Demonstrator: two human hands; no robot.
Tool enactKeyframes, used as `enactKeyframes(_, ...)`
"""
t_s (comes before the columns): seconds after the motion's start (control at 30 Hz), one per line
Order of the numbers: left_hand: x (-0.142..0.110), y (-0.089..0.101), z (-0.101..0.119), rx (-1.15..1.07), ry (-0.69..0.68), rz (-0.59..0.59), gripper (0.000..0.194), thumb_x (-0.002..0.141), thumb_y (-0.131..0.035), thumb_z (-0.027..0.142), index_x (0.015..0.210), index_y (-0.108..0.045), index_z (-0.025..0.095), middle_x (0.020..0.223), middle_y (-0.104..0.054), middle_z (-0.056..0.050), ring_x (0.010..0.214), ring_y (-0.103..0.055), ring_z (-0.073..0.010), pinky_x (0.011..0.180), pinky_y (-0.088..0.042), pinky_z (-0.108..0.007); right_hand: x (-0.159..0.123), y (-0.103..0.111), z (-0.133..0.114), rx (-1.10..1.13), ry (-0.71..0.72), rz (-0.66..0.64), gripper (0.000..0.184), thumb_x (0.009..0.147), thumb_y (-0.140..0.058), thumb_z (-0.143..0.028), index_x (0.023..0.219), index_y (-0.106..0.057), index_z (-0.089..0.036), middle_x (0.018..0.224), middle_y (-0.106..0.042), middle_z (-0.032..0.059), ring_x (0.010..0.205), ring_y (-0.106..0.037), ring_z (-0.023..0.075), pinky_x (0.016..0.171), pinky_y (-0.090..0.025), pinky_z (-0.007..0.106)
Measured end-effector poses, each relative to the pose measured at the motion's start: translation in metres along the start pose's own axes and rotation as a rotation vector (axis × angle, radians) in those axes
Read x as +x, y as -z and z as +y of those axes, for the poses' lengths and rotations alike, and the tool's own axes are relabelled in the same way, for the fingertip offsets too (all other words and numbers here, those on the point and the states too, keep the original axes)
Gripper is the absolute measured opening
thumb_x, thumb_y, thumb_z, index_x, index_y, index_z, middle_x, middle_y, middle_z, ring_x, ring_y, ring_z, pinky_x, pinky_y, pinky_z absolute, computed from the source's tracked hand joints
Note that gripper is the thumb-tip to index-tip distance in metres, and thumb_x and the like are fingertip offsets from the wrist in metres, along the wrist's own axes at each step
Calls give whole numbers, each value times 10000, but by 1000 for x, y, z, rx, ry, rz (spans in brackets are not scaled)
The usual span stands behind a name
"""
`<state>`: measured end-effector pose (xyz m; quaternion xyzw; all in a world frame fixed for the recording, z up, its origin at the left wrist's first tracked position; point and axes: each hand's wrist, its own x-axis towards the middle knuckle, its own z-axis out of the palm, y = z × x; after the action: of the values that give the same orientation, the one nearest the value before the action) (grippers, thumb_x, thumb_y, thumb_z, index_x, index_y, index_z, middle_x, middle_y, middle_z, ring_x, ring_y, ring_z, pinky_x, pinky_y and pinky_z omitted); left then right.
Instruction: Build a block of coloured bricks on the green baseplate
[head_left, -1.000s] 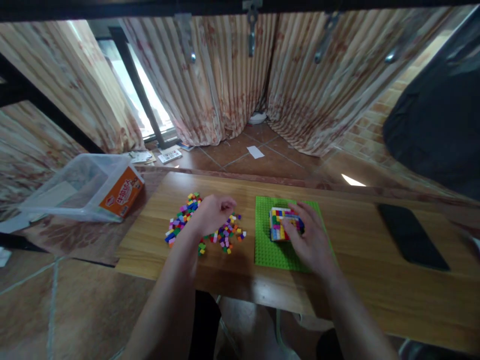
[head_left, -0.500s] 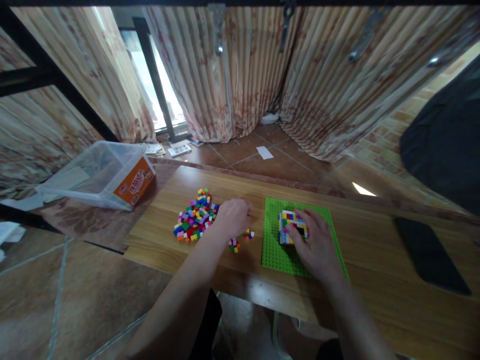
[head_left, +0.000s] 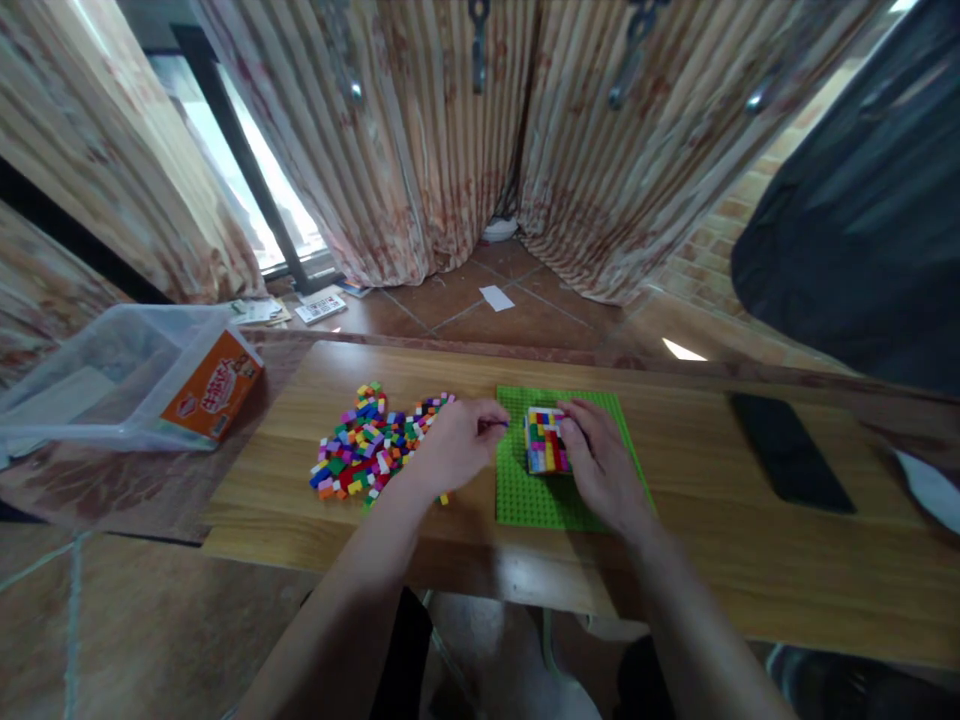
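My left hand (head_left: 465, 438) is closed in a pinch on a small toy brick (head_left: 504, 424), which looks purple, at the left edge of the green baseplate (head_left: 517, 505). On that plate stands a multicoloured block of toy bricks (head_left: 546, 445), with white showing along its upper edge. My right hand (head_left: 602, 460) grips the block from its right side, thumb against the near part and fingers behind, so its right end is hidden. Left of my left hand lies a loose pile of toy bricks (head_left: 367, 445) in many colours, partly covered by the hand and forearm.
All this is on a wooden table (head_left: 450, 545). A flat dark tablet-like object (head_left: 787, 450) lies to the right, with something white (head_left: 930, 490) beyond it. A clear plastic bin (head_left: 127, 435) with an orange label stands off the table's left end.
My left hand has moved right from beside the pile to the baseplate's edge, now pinching a small brick. My right hand stays on the block. The camera view has shifted.
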<state>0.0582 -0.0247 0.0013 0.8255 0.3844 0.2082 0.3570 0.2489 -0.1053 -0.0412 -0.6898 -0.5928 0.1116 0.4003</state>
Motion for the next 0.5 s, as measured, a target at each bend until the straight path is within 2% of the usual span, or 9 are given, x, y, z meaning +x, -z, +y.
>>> enactKeyframes(0.1, -1, -14, 5, -162, -22, -76, 179, 813, -534, 82, 832, -697, 153, 768, -719, -16, 704, -645, -129, 666, -479, -227, 1, 1, 0, 49, -11, 25, 482, 972, -349, -510, 1162, -652, -186, 1245, -597, 157, 1226, -527, 268, 1074, -401, 504)
enactKeyframes(0.23, -2, -24, 8, -256, 50, -76, 135, 760, -575, 62, 835, -651, 144, 765, -718, -22, 709, -664, -137, 666, -499, -232, 1, 1, -1, 25, -12, 15, 503, 968, -354, -517, 1166, -652, -163, 1250, -593, 176, 1248, -512, 279, 1077, -400, 505)
enactKeyframes(0.33, -2, -25, 11, -245, 77, -82, 109, 753, -585, 64, 804, -632, 148, 726, -703, -17, 682, -655, -136, 636, -488, -226, 1, 0, -1, 15, -15, 12, 508, 968, -351, -519, 1174, -650, -163, 1259, -588, 179, 1254, -506, 281, 1077, -399, 509)
enactKeyframes(0.5, -3, -26, 17, -129, 25, -72, 102, 797, -570, 115, 753, -652, 156, 706, -697, -11, 648, -624, -129, 621, -463, -228, 1, 1, -2, -3, -14, -4, 488, 972, -341, -509, 1189, -647, -197, 1293, -572, 160, 1260, -503, 278, 1075, -399, 511)
